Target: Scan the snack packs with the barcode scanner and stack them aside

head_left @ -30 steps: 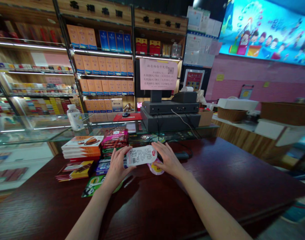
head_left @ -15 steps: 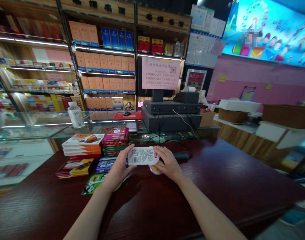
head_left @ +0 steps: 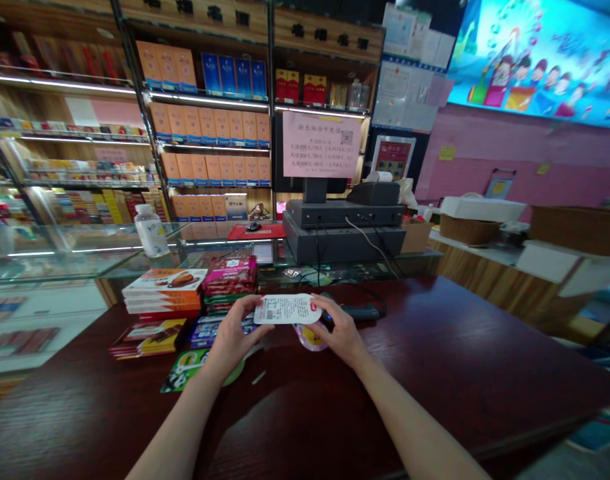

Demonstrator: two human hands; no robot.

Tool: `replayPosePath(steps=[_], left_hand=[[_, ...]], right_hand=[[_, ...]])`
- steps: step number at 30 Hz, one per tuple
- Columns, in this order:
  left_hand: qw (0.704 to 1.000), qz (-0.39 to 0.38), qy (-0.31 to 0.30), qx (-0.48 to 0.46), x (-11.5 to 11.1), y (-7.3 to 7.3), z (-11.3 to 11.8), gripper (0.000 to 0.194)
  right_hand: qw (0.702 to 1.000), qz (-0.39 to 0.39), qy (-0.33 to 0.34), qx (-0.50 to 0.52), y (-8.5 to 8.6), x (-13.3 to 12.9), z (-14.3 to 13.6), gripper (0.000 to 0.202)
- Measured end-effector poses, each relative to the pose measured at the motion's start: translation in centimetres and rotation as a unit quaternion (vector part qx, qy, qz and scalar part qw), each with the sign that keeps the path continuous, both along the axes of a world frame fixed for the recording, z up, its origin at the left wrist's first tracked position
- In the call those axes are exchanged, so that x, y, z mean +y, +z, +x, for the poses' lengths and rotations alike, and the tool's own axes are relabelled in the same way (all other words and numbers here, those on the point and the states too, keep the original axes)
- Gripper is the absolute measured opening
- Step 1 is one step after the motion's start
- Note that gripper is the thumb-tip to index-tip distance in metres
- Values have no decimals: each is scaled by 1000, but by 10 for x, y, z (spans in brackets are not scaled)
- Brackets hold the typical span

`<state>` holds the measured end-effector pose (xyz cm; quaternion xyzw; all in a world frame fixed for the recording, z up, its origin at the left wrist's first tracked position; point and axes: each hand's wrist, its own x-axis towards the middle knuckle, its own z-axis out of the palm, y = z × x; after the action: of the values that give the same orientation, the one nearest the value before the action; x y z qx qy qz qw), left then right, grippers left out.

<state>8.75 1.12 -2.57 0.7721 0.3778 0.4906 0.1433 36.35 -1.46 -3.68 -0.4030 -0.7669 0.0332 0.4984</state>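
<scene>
Between my two hands is a small white package point(head_left: 288, 309) with printed text, a barcode and a red logo, its printed side facing me. My left hand point(head_left: 235, 333) pinches its left end between thumb and fingers. On the right end, my right hand point(head_left: 341, 331) grips it with the fingers along the top edge. Just below and behind the package, close to my right hand, is a round purple-rimmed item point(head_left: 309, 339) with yellow on it, partly covered. A green packet with a panda picture point(head_left: 182, 370) lies left of my left wrist.
Stacked boxes point(head_left: 165, 290), chocolate bars point(head_left: 152, 337) and pink packets point(head_left: 231, 275) stand at the left of the dark wooden table point(head_left: 435, 373). A cash register point(head_left: 342, 227) is behind, with a black scanner-like device point(head_left: 359, 312) before it. A bottle point(head_left: 151, 230) stands on the glass counter.
The package has tilted back a little and shifted very slightly in my hands. More of the round purple-rimmed item shows, and a small pale scrap on the table has come into view.
</scene>
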Motion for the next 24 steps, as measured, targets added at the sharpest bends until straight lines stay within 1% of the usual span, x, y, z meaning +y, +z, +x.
replayPosePath(steps=[4,8,12,15,19,24], left_hand=[[1000,-13,-2,-7,-2,2,1,40],[1000,-26,-9,-7,-4,5,2,30],[1000,-17,21,8,-7,8,1,24],[999,1,39,20,-7,7,-1,22],[998,24,58,12,-5,6,0,20],[998,22,64,-14,-3,7,2,20]], right_hand=[[998,-23,7,53,3,-1,-3,39],[995,-54,0,85,3,-1,-2,34],[993,-86,-5,84,3,-1,-1,32],[991,-107,-11,85,2,0,-1,34],[987,-119,-12,105,0,3,-1,40],[985,-120,-2,124,0,3,-1,45]])
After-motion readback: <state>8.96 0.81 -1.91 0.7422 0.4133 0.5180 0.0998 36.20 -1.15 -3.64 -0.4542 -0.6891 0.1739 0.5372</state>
